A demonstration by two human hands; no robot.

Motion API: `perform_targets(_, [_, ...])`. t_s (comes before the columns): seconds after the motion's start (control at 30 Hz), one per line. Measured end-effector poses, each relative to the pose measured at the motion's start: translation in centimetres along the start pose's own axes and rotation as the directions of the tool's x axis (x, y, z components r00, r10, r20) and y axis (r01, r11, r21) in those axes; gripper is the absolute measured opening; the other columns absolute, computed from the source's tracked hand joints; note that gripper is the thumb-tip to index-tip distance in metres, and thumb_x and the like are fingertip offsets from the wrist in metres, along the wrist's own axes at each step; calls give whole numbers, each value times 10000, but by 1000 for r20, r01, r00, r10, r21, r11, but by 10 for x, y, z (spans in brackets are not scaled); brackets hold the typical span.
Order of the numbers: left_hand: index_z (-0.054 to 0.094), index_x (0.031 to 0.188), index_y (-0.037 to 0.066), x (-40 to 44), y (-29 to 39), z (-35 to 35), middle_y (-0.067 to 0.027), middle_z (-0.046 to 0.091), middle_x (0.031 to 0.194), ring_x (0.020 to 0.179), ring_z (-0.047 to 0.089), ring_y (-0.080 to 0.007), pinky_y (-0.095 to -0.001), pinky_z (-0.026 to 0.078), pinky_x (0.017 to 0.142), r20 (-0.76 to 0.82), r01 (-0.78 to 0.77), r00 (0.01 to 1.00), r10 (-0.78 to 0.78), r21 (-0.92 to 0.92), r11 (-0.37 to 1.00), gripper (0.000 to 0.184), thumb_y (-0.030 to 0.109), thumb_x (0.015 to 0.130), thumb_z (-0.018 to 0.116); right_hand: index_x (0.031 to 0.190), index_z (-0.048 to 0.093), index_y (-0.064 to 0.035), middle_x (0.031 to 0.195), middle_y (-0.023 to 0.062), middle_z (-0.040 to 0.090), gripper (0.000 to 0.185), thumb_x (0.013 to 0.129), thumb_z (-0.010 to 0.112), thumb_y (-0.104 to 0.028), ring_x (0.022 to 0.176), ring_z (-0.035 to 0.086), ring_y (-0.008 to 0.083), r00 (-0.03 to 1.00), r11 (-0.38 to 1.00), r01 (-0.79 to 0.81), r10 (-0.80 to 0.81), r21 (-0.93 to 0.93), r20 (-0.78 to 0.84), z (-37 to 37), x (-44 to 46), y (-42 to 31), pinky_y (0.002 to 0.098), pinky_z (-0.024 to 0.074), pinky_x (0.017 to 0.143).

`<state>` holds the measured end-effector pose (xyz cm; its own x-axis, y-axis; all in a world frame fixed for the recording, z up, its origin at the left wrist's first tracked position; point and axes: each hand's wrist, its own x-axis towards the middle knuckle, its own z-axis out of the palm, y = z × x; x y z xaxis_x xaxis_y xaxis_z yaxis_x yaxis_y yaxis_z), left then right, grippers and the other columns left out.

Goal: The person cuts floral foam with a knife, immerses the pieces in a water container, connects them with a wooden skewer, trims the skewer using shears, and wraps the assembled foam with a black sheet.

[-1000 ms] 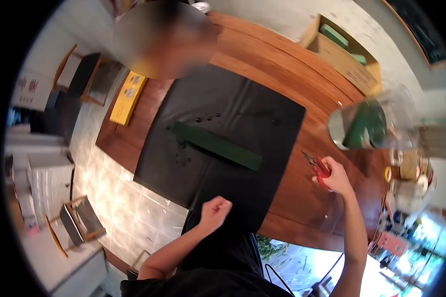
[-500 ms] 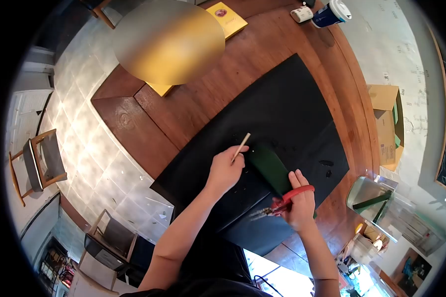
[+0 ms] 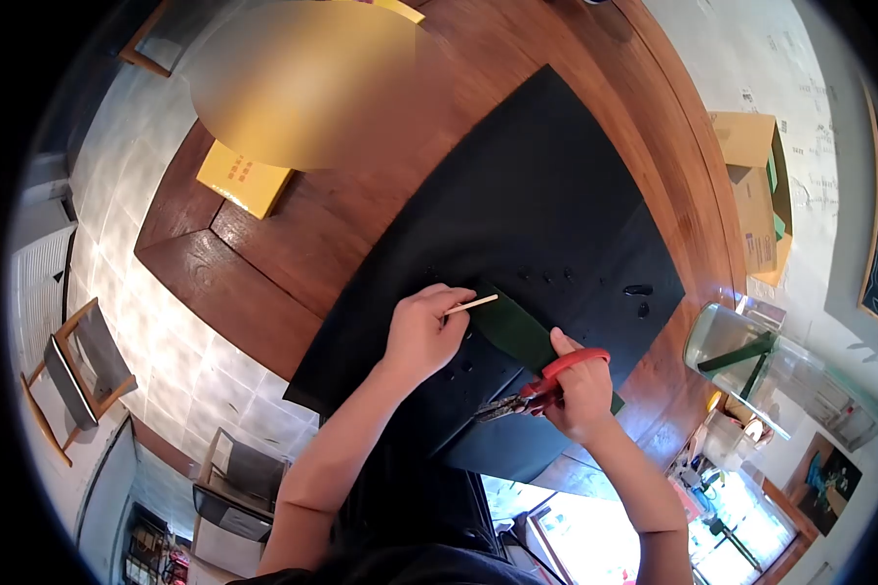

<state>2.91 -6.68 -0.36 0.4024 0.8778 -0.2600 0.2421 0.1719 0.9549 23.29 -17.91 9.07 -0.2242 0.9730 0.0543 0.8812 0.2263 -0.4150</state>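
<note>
My left hand (image 3: 426, 330) is closed on a thin pale wooden stick (image 3: 473, 304), its tip pointing to the right over the end of a dark green flat strip (image 3: 513, 330). Red-handled shears (image 3: 554, 370) are in my right hand (image 3: 585, 395), with a finger through the loop and the dark blades (image 3: 502, 408) pointing left. My right hand also rests against the green strip's lower part, and a small green end shows past it. Whether the strip is a leaf or another material, I cannot tell. Beneath both hands lies a black mat (image 3: 546, 175) with water drops.
The mat covers part of a brown wooden table (image 3: 380, 210). A yellow box (image 3: 247, 180) lies near its left end, below a blurred patch. At the right stand a cardboard box (image 3: 751, 210) and a clear container (image 3: 727, 341) with green strips. Chairs (image 3: 83, 380) are at the left.
The view has shifted, and the cup has left the frame. My left hand has turned the stick from steep to nearly level, closer to the strip's end. My right hand still holds the shears.
</note>
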Motion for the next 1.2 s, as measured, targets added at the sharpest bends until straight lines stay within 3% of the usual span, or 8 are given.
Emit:
perform_targets(0.3, [711, 982, -23, 3, 0, 2, -128, 642, 762, 625, 623, -218, -275, 477, 588, -2, -146, 989, 146, 91, 985, 220, -39, 803, 584, 939, 589, 3, 1320, 262, 579, 523, 465, 788, -91, 1080, 627, 407, 1000, 1000, 11, -12, 19, 16, 3, -1, 2, 463, 491, 818])
perform_targets(0.7, [711, 1044, -34, -3, 8, -4, -88, 595, 712, 617, 571, -152, -246, 434, 589, 102, -66, 993, 51, 148, 987, 317, -61, 787, 528, 928, 625, -5, 1317, 222, 596, 282, 668, 670, -104, 1027, 631, 356, 999, 999, 4, -6, -43, -44, 3, 1, -1, 412, 499, 848])
perform_targets(0.8, [722, 1077, 10, -9, -5, -7, -110, 629, 754, 646, 621, -170, -261, 472, 604, -36, -113, 993, 116, 78, 991, 317, -37, 824, 537, 947, 630, -4, 1300, 212, 607, 290, 684, 678, -115, 1023, 637, 342, 995, 998, 15, -22, -65, -96, 1, 2, -1, 405, 509, 842])
perform_targets(0.83, [721, 1100, 18, -15, 5, -12, -77, 620, 751, 647, 584, -116, -243, 447, 597, -111, 11, 994, -10, 12, 1000, 339, -47, 825, 534, 959, 631, -1, 1282, 209, 618, 301, 694, 699, -125, 1013, 642, 340, 993, 997, 17, -25, -71, -113, -4, 0, -2, 406, 513, 838])
perform_targets(0.93, [696, 991, 12, -50, 36, -15, -60, 606, 783, 663, 561, -104, -215, 412, 581, -224, -171, 957, 186, 88, 981, 221, -32, 832, 549, 1016, 533, -6, 1214, 259, 634, 379, 728, 773, -59, 954, 671, 349, 971, 998, 8, 6, 58, -240, -25, -24, -9, 429, 531, 791])
perform_targets(1.07, [621, 919, 55, -126, 92, 59, -125, 592, 859, 716, 638, -273, -361, 515, 622, 264, -168, 954, 138, 95, 981, 53, 48, 875, 593, 1100, 395, -35, 1121, 274, 656, 517, 791, 809, -26, 905, 692, 293, 944, 736, -114, 290, 668, -159, -47, -94, -44, 387, 546, 738])
perform_targets(1.13, [608, 968, 65, -147, 99, 106, -154, 590, 904, 771, 638, -359, -436, 531, 664, 622, -224, 777, 99, 125, 967, 93, 111, 887, 617, 1080, 494, 1, 1016, 150, 695, 448, 780, 823, -52, 747, 677, 201, 751, 608, -42, 543, 793, -376, -24, -134, -68, 327, 539, 637])
perform_targets(1.2, [596, 998, 53, -164, 98, 156, -149, 585, 926, 809, 640, -369, -447, 529, 690, 697, -199, 709, 105, 56, 978, 132, 134, 894, 608, 1069, 425, -15, 867, 104, 657, 453, 802, 791, -28, 712, 648, 154, 698, 753, -138, 535, 643, -476, -32, -177, -59, 292, 524, 626])
